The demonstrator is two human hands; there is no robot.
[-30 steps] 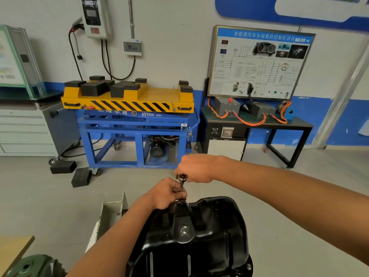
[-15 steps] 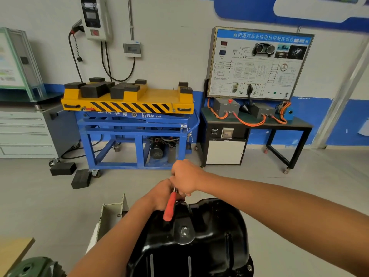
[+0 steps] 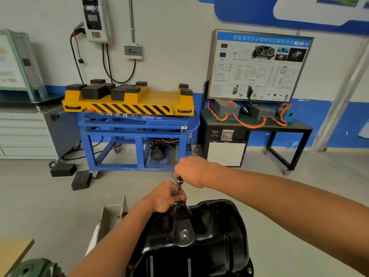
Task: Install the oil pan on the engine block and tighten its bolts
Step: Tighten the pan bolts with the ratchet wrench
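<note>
Oil pan (image 3: pixel 209 226) is sitting sump-up on the engine, filling the bottom centre of the view. The block under it is hidden, so I can't confirm flange seating all round. Work is at the pan's far rim: a ratchet (image 3: pixel 179 180) on a thin extension (image 3: pixel 180 189) stands near vertical, dropping to the flange just behind the raised end of the pan. The bolt head itself is out of sight behind the pan edge. Left hand (image 3: pixel 167 197) has its fingers curled round the extension low down, right above the rim, most likely to keep the socket square on the bolt so it doesn't cam off. Right hand (image 3: pixel 192 170) is a closed fist over the top of the ratchet, handle buried in the palm, arm reaching across above the pan, so that's the turning hand. Drain plug (image 3: pixel 184 233) sits mid-pan and is untouched. One flange bolt (image 3: pixel 249 270) is visible at the pan's near right corner and looks to be in. My read: mid-tightening, far-end bolt, rest of the pattern unverified. Main risk is side load on the long extension tipping the socket. Left of the pan there's an open grey box (image 3: pixel 112 213) on the floor and a green casting (image 3: pixel 34 266) at the near left corner. Blue-and-yellow lift table (image 3: pixel 129 105) stands well beyond the pan against the wall
</note>
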